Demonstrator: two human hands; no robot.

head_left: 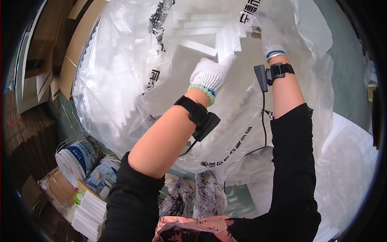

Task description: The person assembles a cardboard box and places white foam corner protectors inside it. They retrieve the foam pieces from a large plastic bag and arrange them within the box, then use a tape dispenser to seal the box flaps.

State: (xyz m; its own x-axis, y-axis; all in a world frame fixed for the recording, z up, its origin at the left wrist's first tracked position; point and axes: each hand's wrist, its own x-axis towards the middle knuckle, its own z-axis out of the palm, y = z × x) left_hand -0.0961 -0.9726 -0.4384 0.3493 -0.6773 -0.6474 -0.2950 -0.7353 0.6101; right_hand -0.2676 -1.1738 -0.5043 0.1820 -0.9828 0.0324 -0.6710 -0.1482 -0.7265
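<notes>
A large clear plastic bag [238, 101] with dark print lies spread in front of me, with many white foam pieces [205, 24] stacked inside. My left hand [213, 74], in a white knitted glove, is at the bag's mouth. Its fingers are closed against a white foam block [229, 40], and their tips are partly lost against the white. Another foam block [198, 47] lies tilted just beyond that hand. My right hand [272, 42], gloved too, is farther right at the bag's edge. Plastic film covers its fingers, so their grip is hidden.
Cardboard sheets [82, 44] stand at the left, above a brown stack [28, 125]. A white bucket [70, 165] and white foam strips [89, 215] sit at the lower left. More clear plastic [342, 181] spreads at the right. Cables hang from both wrist straps.
</notes>
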